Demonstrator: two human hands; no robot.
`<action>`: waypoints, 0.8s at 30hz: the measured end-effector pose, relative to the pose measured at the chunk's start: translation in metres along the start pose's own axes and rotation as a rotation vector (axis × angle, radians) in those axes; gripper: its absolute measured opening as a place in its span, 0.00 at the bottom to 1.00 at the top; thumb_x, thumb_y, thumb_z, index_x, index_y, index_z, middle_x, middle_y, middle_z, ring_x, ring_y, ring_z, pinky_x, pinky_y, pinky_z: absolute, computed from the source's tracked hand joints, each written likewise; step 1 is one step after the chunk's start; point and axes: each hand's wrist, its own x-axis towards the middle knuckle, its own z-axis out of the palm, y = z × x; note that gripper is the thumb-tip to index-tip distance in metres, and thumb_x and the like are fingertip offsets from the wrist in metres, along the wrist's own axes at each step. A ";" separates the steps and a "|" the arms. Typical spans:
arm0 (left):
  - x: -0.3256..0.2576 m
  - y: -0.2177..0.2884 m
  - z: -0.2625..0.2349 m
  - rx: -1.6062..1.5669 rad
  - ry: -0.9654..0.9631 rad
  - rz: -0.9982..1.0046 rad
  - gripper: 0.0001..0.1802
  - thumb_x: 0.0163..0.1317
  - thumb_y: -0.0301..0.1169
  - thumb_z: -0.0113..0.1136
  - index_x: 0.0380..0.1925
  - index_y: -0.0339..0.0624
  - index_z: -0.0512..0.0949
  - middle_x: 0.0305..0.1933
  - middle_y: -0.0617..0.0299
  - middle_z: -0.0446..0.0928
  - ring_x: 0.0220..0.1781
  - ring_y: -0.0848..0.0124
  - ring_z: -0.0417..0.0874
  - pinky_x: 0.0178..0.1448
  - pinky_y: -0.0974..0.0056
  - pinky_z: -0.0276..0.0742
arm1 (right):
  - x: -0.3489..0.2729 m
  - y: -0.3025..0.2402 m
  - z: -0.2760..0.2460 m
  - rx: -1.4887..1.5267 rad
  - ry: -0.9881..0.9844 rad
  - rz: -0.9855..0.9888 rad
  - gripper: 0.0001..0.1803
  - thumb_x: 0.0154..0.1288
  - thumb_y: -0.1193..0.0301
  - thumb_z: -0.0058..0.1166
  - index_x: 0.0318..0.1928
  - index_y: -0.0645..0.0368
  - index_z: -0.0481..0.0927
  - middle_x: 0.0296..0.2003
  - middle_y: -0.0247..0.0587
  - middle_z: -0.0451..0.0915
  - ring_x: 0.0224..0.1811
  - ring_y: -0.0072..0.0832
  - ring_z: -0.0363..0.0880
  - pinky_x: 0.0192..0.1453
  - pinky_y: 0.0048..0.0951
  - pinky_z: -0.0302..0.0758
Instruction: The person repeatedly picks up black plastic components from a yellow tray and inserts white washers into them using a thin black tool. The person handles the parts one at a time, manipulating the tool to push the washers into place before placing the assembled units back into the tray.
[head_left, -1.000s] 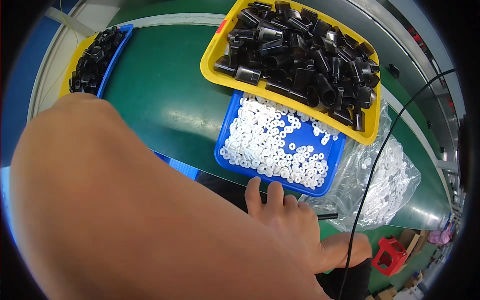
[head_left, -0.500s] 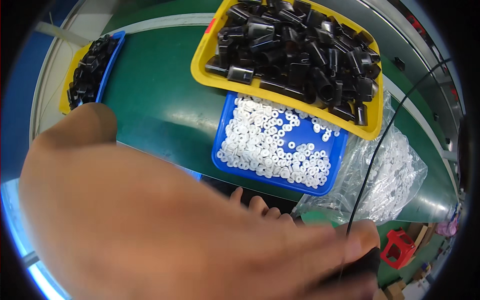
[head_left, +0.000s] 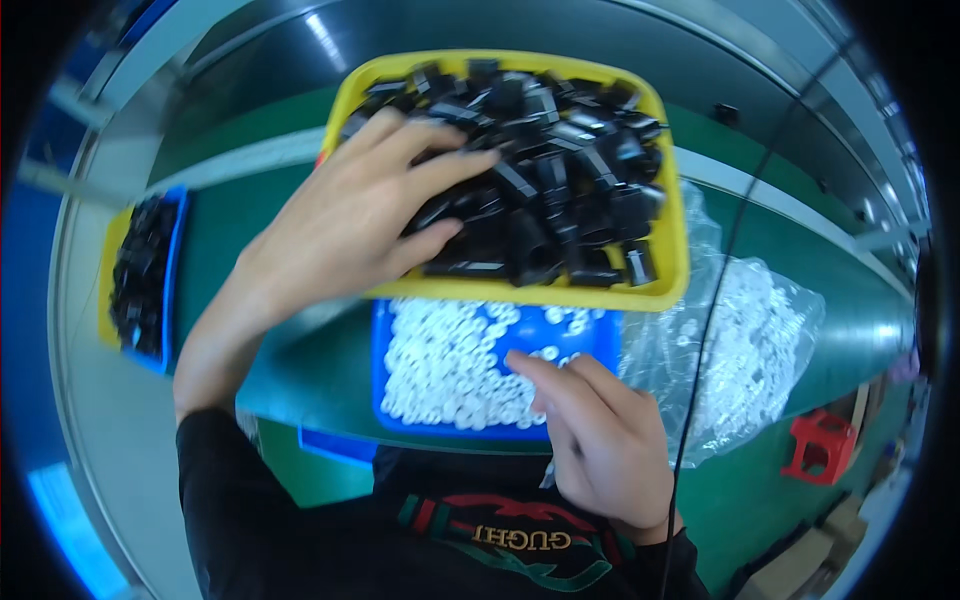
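Note:
My left hand (head_left: 370,205) reaches over the yellow tray (head_left: 480,290) from the left, fingers spread among short black plastic pieces (head_left: 560,180) heaped in it. I see nothing clearly gripped there. Below that tray is a blue tray (head_left: 383,385) of small white rings (head_left: 440,365). My right hand (head_left: 610,430) hovers over its near right corner. One of its digits points to the rings while other fingers curl in; what they hold, if anything, is hidden. A small pale shape shows beneath this hand, too blurred to name.
A clear plastic bag (head_left: 755,350) of white rings lies right of the trays, a dark cable (head_left: 712,325) hanging before it. At far left stands a blue-edged tray (head_left: 172,280) of black pieces. A red stool (head_left: 822,445) stands on the floor at right.
The large blurred arm and hand across the foreground have drawn away. My left hand is now over the black pieces, my right by the rings. The view has shifted, showing my torso.

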 end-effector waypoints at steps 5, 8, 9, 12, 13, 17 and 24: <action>0.020 0.003 0.022 -0.044 -0.015 -0.046 0.31 0.49 0.22 0.69 0.58 0.43 0.77 0.55 0.53 0.76 0.55 0.52 0.76 0.61 0.55 0.71 | -0.019 -0.012 -0.028 0.962 0.615 -0.383 0.07 0.62 0.80 0.52 0.40 0.57 0.74 0.23 0.40 0.77 0.13 0.25 0.69 0.20 0.23 0.67; 0.011 0.002 0.020 -0.008 0.087 -0.084 0.27 0.49 0.18 0.68 0.53 0.40 0.79 0.49 0.52 0.79 0.51 0.53 0.78 0.56 0.56 0.73 | -0.007 -0.003 -0.055 0.892 0.680 -0.747 0.16 0.70 0.70 0.51 0.56 0.49 0.67 0.33 0.44 0.83 0.10 0.21 0.58 0.15 0.23 0.56; 0.016 -0.002 0.030 -0.079 0.107 -0.043 0.25 0.50 0.17 0.67 0.51 0.38 0.80 0.48 0.52 0.79 0.50 0.53 0.79 0.56 0.56 0.74 | -0.006 -0.011 -0.066 0.807 0.692 -0.818 0.20 0.72 0.66 0.51 0.62 0.46 0.65 0.36 0.45 0.85 0.09 0.19 0.55 0.14 0.23 0.53; 0.007 -0.008 0.029 -0.027 0.109 -0.049 0.20 0.51 0.14 0.65 0.46 0.35 0.81 0.46 0.51 0.80 0.48 0.54 0.80 0.54 0.56 0.75 | 0.007 -0.037 -0.058 0.924 1.143 -0.597 0.27 0.73 0.66 0.53 0.69 0.43 0.62 0.39 0.40 0.88 0.08 0.17 0.50 0.13 0.22 0.49; 0.010 -0.008 0.030 -0.034 0.110 -0.019 0.19 0.51 0.14 0.64 0.45 0.35 0.81 0.45 0.51 0.80 0.47 0.54 0.80 0.54 0.56 0.75 | 0.007 -0.035 -0.058 0.870 1.134 -0.693 0.28 0.73 0.66 0.54 0.69 0.43 0.61 0.40 0.39 0.88 0.08 0.17 0.50 0.14 0.22 0.49; 0.011 -0.011 0.032 -0.074 0.172 -0.001 0.17 0.53 0.12 0.61 0.44 0.34 0.81 0.43 0.50 0.80 0.45 0.54 0.81 0.52 0.57 0.76 | 0.000 -0.018 -0.060 0.777 0.876 -0.947 0.35 0.68 0.67 0.60 0.71 0.41 0.58 0.47 0.36 0.86 0.10 0.17 0.51 0.14 0.22 0.50; 0.004 -0.020 0.014 -0.153 0.320 -0.051 0.13 0.56 0.10 0.57 0.41 0.31 0.81 0.42 0.51 0.82 0.43 0.59 0.83 0.52 0.62 0.76 | -0.004 -0.023 -0.068 0.690 0.800 -0.835 0.31 0.65 0.69 0.60 0.66 0.43 0.62 0.43 0.35 0.84 0.11 0.20 0.56 0.16 0.24 0.54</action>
